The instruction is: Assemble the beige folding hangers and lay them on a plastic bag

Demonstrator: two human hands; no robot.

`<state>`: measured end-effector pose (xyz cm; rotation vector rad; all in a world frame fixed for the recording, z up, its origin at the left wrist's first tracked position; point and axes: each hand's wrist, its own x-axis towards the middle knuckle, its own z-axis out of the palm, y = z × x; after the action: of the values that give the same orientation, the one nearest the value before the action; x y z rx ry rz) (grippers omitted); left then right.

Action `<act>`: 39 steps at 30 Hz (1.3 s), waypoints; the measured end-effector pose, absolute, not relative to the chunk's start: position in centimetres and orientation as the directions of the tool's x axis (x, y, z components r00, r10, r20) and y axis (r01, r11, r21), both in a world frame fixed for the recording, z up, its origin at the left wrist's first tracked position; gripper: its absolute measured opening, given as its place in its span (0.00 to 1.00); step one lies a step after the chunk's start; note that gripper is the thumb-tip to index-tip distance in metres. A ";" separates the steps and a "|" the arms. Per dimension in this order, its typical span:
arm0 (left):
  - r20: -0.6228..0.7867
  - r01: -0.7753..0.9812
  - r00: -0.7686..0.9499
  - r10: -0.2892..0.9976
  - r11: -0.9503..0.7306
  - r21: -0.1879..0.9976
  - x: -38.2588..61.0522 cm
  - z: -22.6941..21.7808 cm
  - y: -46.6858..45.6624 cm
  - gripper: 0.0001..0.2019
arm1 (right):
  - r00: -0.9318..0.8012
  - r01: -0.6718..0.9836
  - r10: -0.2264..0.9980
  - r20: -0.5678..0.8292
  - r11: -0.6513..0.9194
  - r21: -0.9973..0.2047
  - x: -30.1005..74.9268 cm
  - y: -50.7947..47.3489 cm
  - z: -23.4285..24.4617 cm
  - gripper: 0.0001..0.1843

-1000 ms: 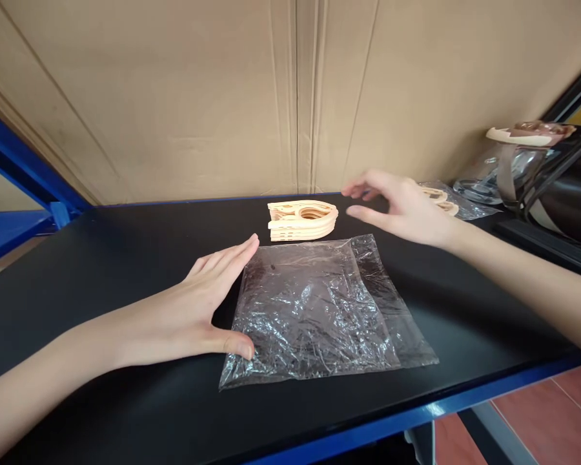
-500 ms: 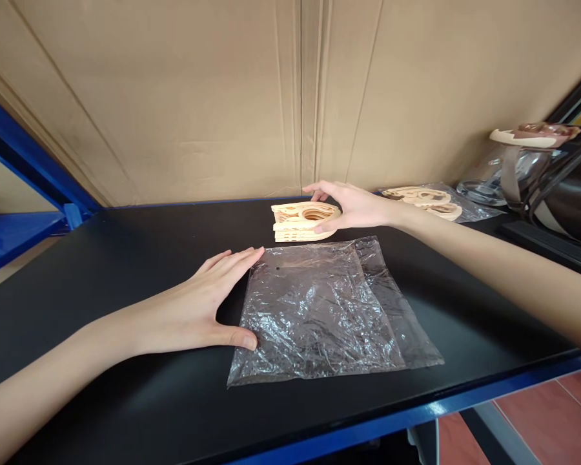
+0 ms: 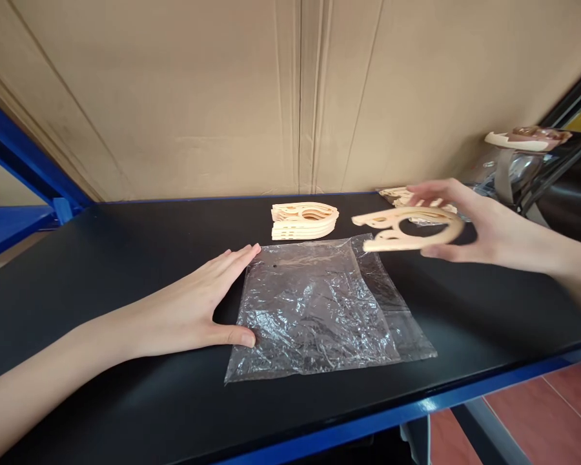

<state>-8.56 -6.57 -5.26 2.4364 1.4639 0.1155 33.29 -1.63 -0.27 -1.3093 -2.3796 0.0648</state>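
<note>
In the head view a clear plastic bag (image 3: 314,310) lies flat on the black tabletop, wrinkled and shiny. My left hand (image 3: 193,307) rests at its left edge, thumb and fingers spread apart. Right of the bag's far corner, my right hand (image 3: 484,226) grips a cream folding clothes hanger (image 3: 392,244) by its rounded end, between thumb and fingers. The hanger is folded up and held above the table, slightly blurred. Behind the bag sits a neat stack of similar cream hangers (image 3: 305,229), touched by neither hand.
More cream hangers in clear wrapping (image 3: 392,192) lie at the back right, partly hidden by my right hand. Beyond them stand a clear object with a brown top (image 3: 527,139) and a dark bag (image 3: 574,187). Cardboard (image 3: 198,97) backs the table; a blue frame (image 3: 24,161) is at left.
My right hand has left the stack and moved right and nearer, carrying one folded hanger. The rest of the stack stays put. My left hand keeps its place on the bag.
</note>
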 end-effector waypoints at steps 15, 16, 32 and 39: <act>-0.107 0.835 0.523 0.846 -0.483 0.262 -8.9 -5.2 -6.0 0.56 | -0.537 0.792 0.831 0.144 0.556 -0.252 28.8 -3.0 -3.9 0.41; -0.117 0.838 0.521 0.846 -0.481 0.256 -8.9 -5.2 -6.0 0.56 | -0.536 0.790 0.831 0.148 0.556 -0.258 28.3 -2.9 -4.1 0.42; -0.058 0.853 0.475 0.878 -0.442 0.278 -8.2 -5.4 -6.6 0.55 | -0.588 0.712 0.796 0.142 0.593 -0.376 29.6 -2.1 -4.4 0.23; -0.039 0.869 0.433 0.901 -0.406 0.284 -7.5 -5.1 -7.2 0.56 | -0.563 0.693 0.803 0.196 0.588 -0.417 25.8 -1.7 -4.4 0.25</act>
<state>-7.52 -7.22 -5.12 2.4274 1.5357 0.1744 25.79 -1.66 -4.45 -1.2089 -2.4565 0.4168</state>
